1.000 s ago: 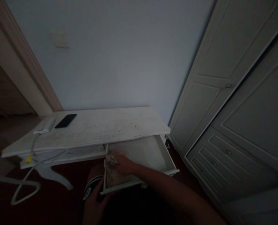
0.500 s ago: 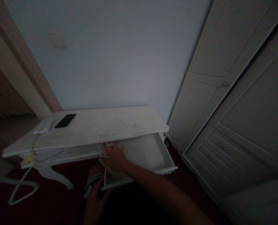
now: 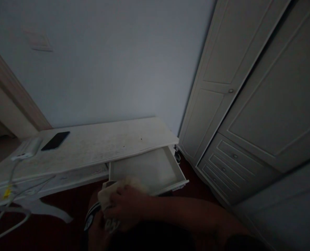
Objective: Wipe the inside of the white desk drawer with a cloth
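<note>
A white drawer is pulled out from the dresser table. My right hand is closed on a light, patterned cloth, bunched over the drawer's front left corner. Part of the cloth, blurred, hangs past my knuckles over the drawer. Low and to the left, my left hand is beside the cloth, near the same corner. Its fingers are mostly hidden by the cloth and the dark. The inside of the drawer shows a bare, pale bottom.
A dark phone and a white power strip lie on the table's left end. A white cable with a yellow tag hangs at the left. A white wardrobe stands close on the right. The floor is dark red.
My right hand has moved the cloth from the drawer's left side toward me, to its front left corner. The view has shifted to the right.
</note>
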A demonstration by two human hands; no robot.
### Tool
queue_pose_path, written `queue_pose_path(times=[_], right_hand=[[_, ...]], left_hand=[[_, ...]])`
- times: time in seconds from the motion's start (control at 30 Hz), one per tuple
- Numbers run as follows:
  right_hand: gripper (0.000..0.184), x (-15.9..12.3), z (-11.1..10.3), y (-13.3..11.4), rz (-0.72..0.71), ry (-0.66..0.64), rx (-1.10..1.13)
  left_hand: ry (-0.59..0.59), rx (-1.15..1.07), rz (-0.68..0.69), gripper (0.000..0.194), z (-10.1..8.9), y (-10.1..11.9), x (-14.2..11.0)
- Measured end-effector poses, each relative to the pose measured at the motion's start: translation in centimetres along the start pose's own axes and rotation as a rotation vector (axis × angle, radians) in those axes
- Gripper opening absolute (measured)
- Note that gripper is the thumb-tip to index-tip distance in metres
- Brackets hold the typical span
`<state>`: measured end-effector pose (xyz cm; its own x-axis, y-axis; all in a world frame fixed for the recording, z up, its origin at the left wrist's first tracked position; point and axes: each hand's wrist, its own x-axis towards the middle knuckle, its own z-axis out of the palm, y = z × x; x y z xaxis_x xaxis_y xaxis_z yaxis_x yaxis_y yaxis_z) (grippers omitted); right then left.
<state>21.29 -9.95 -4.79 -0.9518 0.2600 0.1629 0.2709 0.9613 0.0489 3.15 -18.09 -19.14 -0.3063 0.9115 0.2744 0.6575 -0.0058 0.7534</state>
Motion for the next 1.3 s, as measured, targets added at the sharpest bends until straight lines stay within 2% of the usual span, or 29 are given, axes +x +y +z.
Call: queue_pose_path(times=[0.07, 0.17, 0.2, 0.27, 0.33, 0.37, 0.43, 0.5, 0.53, 0.57, 0.6, 0.63, 0.77, 0.83, 0.87, 0.93, 1.0, 1.07, 1.13, 1.2, 1.3], right_hand=[[0.054, -3.7, -0.4, 2.0, 0.008, -0.010, -0.027], [0.063, -11.1, -1.1, 5.1, 0.038, -0.066, -0.023], [0.063, -13.7, -1.3, 6.1, 0.083, -0.071, -0.001], [0.052, -18.5, -2.0, 7.4, 0.224, -0.008, 0.023], [0.044, -22.3, -2.9, 8.0, 0.359, 0.161, 0.083], [0.040, -23.7, -3.5, 8.0, 0.447, 0.286, 0.131], [0.032, -25.6, -4.7, 7.7, 0.689, 0.592, 0.207], [0.028, -26.6, -5.7, 7.4, 0.965, 0.908, 0.201], [0.028, -26.8, -5.9, 7.3, 1.063, 1.022, 0.178], [0.029, -26.9, -5.9, 7.3, 1.121, 1.080, 0.168], [0.032, -26.8, -5.7, 7.4, 1.137, 1.069, 0.193], [0.036, -26.6, -5.3, 7.5, 1.120, 0.985, 0.259], [0.056, -25.0, -3.0, 8.0, 0.957, 0.346, 0.600], [0.068, -24.4, -2.4, 8.3, 0.940, 0.184, 0.628], [0.068, -24.3, -2.4, 8.6, 0.945, 0.165, 0.615], [0.057, -24.4, -3.3, 9.1, 0.958, 0.207, 0.587], [0.047, -24.6, -4.9, 9.6, 1.000, 0.346, 0.579], [0.045, -24.5, -6.4, 9.9, 1.090, 0.516, 0.574], [0.049, -23.6, -7.2, 10.0, 1.180, 0.583, 0.507], [0.051, -22.2, -6.8, 10.2, 1.237, 0.482, 0.377], [0.051, -19.7, -4.9, 10.6, 1.301, 0.212, 0.260]], left_hand=[[-0.002, -0.017, -0.143, 0.067, 0.2, 0.1, -0.1], [-0.019, -0.016, -0.314, 0.078, 0.2, 0.8, 0.0], [-0.025, -0.017, -0.307, 0.080, 0.0, 1.2, 0.1], [-0.011, 0.001, -0.200, 0.084, -0.5, 2.1, 0.3], [0.040, 0.079, -0.014, 0.092, -1.0, 2.8, 0.6], [0.059, 0.141, 0.086, 0.093, -1.2, 3.1, 0.6], [0.043, 0.277, 0.282, 0.079, -1.0, 3.6, 0.7], [-0.070, 0.380, 0.468, 0.056, -0.1, 4.4, 0.6], [-0.144, 0.422, 0.537, 0.048, 0.6, 5.1, 0.6], [-0.221, 0.464, 0.579, 0.043, 1.4, 5.9, 0.7], [-0.293, 0.511, 0.591, 0.040, 2.2, 6.9, 0.9], [-0.361, 0.561, 0.576, 0.038, 2.9, 8.0, 1.1], [-0.554, 0.712, 0.438, 0.034, 4.4, 11.6, 2.3], [-0.590, 0.716, 0.414, 0.033, 4.2, 12.2, 2.7], [-0.597, 0.710, 0.416, 0.032, 3.9, 12.1, 2.8], [-0.599, 0.703, 0.421, 0.032, 3.4, 11.6, 2.9], [-0.606, 0.707, 0.418, 0.032, 3.0, 11.0, 2.7], [-0.605, 0.719, 0.412, 0.033, 2.9, 10.6, 2.7], [-0.598, 0.714, 0.420, 0.033, 2.8, 10.5, 2.7], [-0.604, 0.689, 0.428, 0.032, 2.8, 10.7, 2.7], [-0.603, 0.681, 0.429, 0.032, 3.0, 10.7, 2.7]])
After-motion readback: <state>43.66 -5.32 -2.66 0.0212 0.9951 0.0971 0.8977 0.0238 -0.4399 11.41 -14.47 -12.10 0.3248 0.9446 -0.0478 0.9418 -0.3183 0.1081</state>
